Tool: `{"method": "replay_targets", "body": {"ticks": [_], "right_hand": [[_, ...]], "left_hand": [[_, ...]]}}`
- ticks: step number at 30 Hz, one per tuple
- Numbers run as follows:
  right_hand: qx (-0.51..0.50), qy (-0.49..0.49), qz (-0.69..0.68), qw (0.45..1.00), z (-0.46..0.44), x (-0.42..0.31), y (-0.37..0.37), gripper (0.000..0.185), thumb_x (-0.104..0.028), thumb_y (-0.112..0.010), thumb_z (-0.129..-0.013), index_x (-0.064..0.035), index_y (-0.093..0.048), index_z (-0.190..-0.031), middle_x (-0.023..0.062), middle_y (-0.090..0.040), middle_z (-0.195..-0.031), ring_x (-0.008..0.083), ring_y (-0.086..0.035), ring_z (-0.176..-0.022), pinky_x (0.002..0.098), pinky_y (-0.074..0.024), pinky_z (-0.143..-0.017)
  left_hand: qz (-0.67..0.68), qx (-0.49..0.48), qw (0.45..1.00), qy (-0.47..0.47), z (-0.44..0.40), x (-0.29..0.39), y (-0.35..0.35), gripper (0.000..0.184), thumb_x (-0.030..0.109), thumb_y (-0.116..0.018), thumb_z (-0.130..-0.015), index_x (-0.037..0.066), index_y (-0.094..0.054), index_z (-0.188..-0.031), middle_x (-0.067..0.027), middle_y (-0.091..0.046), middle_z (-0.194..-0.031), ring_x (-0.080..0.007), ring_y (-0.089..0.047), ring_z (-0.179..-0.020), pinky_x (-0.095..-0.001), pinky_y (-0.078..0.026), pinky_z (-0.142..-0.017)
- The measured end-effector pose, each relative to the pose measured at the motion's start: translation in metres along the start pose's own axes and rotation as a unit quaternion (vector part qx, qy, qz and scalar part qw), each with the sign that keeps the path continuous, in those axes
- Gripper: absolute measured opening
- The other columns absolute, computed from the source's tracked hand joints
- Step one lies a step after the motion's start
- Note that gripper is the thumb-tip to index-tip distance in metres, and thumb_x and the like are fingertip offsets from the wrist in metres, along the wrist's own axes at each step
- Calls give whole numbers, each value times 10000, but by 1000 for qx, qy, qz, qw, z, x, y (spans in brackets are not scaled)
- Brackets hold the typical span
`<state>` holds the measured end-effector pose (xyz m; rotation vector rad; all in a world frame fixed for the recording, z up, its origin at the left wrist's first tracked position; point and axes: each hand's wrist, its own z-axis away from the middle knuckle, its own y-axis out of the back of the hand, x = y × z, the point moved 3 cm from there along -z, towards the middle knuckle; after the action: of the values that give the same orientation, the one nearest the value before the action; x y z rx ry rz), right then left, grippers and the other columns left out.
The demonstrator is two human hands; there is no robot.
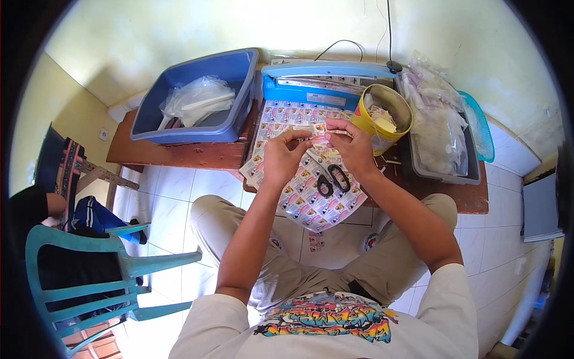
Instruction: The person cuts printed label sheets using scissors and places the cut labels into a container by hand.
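A small printed paper label (320, 140) is pinched between both hands above the table. My left hand (286, 159) grips its left side with thumb and forefinger. My right hand (353, 149) has thumb and fingers closed on the other side. Below them, black-handled scissors (324, 185) lie on sheets of printed labels (311, 206), whose front corner hangs over the table edge. To the right of my right hand stands a yellow bucket (382, 143) with paper pieces inside, tilted a little.
Behind the sheets sits a blue long-armed device (311, 96). A blue tub (242, 113) with plastic bags (200, 102) stands left on the wooden table (173, 152). A grey tray (448, 177) of clear bags is on the right. Another person (36, 206) sits near a green chair (84, 239).
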<state>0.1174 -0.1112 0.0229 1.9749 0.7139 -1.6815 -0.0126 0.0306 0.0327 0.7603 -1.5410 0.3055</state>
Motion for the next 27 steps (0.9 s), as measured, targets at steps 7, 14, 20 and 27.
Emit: {"method": "replay_targets", "body": {"ticks": [7, 14, 20, 27], "right_hand": [[12, -14, 3, 1000, 8, -16, 1, 329, -28, -709, -972, 33, -692, -1295, 116, -738, -1203, 126, -719, -958, 244, -609, -776], [7, -26, 21, 999, 13, -18, 6, 337, -54, -698, -990, 18, -693, -1318, 105, -752, -1162, 110, -718, -941, 236, -594, -748], [-3, -6, 4, 1000, 14, -4, 13, 302, -87, -704, -978, -8, -733, -1268, 113, -781, -1073, 137, -752, -875, 256, -628, -725], [-11, 0, 92, 996, 27, 1, 24, 402, -238, -740, -959, -4, -721, -1286, 128, -771, -1080, 157, -758, -865, 291, -620, -702]], "left_hand": [[-86, 4, 996, 14, 8, 36, -8, 188, 99, -788, -902, 32, -804, -1077, -97, -777, -797, -76, -689, -699, -280, -520, -625], [-52, 64, 995, -64, 1, 20, -26, 185, 173, -813, -875, 96, -834, -1042, -126, -791, -844, -178, -741, -723, -336, -559, -688], [-90, 54, 992, -65, 16, 28, -32, 182, 186, -821, -870, 101, -839, -1031, -144, -800, -922, -222, -768, -806, -347, -575, -775], [-51, 23, 997, -55, 15, 3, -32, 200, 164, -819, -874, 70, -828, -1050, -143, -803, -933, -212, -771, -815, -343, -580, -779]]}}
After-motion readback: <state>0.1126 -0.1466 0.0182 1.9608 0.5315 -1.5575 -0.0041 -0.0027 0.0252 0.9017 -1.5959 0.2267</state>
